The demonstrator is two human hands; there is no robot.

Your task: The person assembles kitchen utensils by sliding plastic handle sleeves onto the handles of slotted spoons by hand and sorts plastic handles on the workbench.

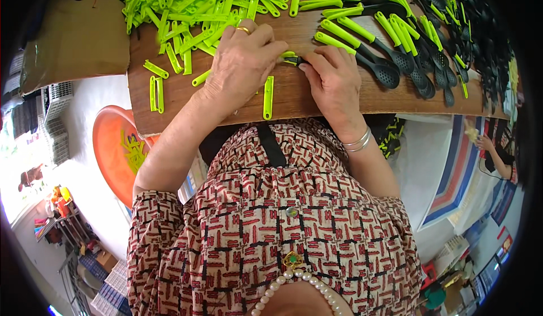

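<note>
My left hand is closed, with a lime-green handle piece showing at its fingertips. Close on its right, my right hand pinches a black utensil shaft, which meets the green piece between the two hands. Most of both parts is hidden by my fingers. A loose green handle piece lies near the table edge below the hands. Beside my right hand, black spoons with green handles lie in a row, some of them slotted.
A large heap of green handle pieces covers the back left of the wooden table. More black utensils are piled at the far right. Brown cardboard adjoins the left side. An orange basin with green pieces stands below. Another person is at right.
</note>
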